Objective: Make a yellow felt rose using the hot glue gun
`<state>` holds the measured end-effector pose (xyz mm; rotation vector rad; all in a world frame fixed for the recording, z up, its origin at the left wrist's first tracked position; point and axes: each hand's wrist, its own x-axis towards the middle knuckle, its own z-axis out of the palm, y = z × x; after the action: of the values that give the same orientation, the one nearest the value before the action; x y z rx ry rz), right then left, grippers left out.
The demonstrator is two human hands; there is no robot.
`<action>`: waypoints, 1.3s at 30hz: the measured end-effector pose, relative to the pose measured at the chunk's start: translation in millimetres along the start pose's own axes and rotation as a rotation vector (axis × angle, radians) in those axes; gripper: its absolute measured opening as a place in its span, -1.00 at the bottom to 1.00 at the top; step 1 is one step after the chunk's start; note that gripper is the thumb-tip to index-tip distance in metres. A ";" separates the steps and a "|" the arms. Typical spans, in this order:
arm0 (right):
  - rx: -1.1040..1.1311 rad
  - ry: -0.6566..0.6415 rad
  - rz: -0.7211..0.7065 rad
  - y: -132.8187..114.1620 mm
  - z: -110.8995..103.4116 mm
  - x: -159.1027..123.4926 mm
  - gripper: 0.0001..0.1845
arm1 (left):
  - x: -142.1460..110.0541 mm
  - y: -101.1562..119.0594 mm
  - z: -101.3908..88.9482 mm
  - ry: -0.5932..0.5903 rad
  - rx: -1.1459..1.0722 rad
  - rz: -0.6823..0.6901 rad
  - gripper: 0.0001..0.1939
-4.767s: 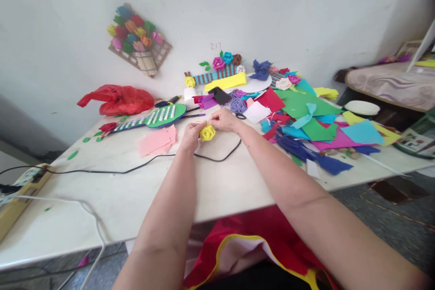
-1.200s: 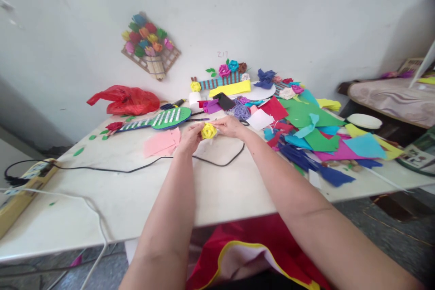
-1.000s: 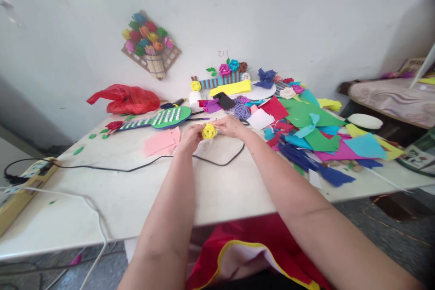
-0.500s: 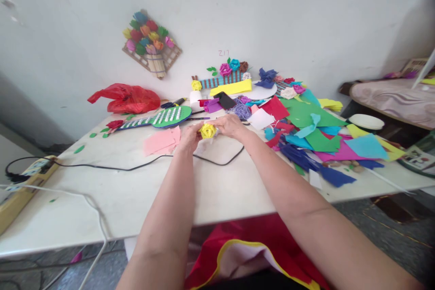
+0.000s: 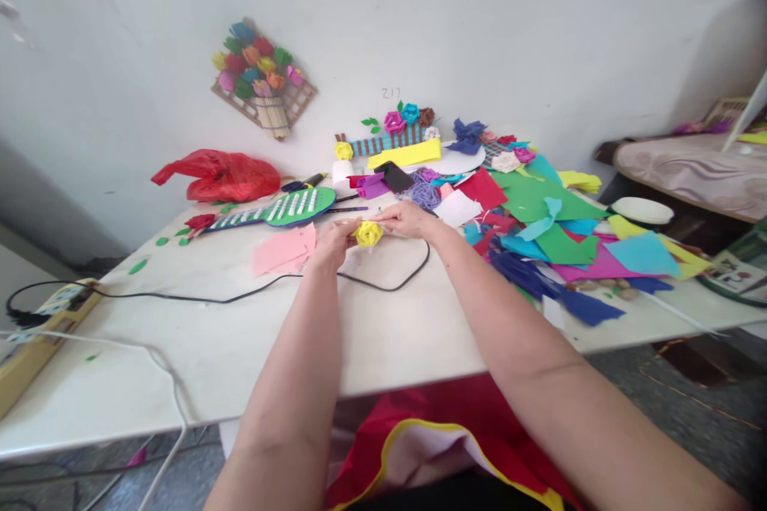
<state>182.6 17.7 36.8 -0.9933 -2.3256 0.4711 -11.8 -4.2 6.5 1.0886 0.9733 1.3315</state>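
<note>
A yellow paper flower (image 5: 369,233) is between my two hands above the white table, near the middle. My left hand (image 5: 333,243) has its fingers closed on the flower's left side. From the right, my right hand (image 5: 405,219) pinches at the flower's edge; its fingertips are small and partly hidden. Pink paper sheets (image 5: 284,248) lie just left of my left hand. Behind the hands sit a black phone (image 5: 392,176) and a tangle of purple yarn (image 5: 424,193).
A black cord (image 5: 228,300) crosses the table from a power strip (image 5: 53,335) at left. Colored paper scraps (image 5: 527,215) cover the right side. A green and blue woven fan shape (image 5: 300,207) and a red plastic bag (image 5: 228,174) lie at the back left.
The yellow flower has turned slightly between my hands, and its petals face a little differently. Both hands stay at nearly the same spot; the whole view has shifted slightly.
</note>
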 end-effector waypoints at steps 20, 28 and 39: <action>-0.259 0.107 0.025 -11.7 -0.9 -0.2 -0.68 | -3.4 6.2 1.6 -0.114 -0.134 -0.048 -0.72; -0.232 0.115 0.040 -19.1 -2.7 -1.8 -0.64 | -8.0 6.8 3.3 -0.173 -0.038 0.066 -0.60; -0.148 0.191 0.043 -19.5 0.7 -0.9 -0.61 | -6.9 5.4 4.8 -0.105 -0.043 0.104 -0.53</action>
<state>172.0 4.0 45.9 -1.1080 -2.1952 0.2119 -8.6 -11.5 12.4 1.1770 0.8172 1.3587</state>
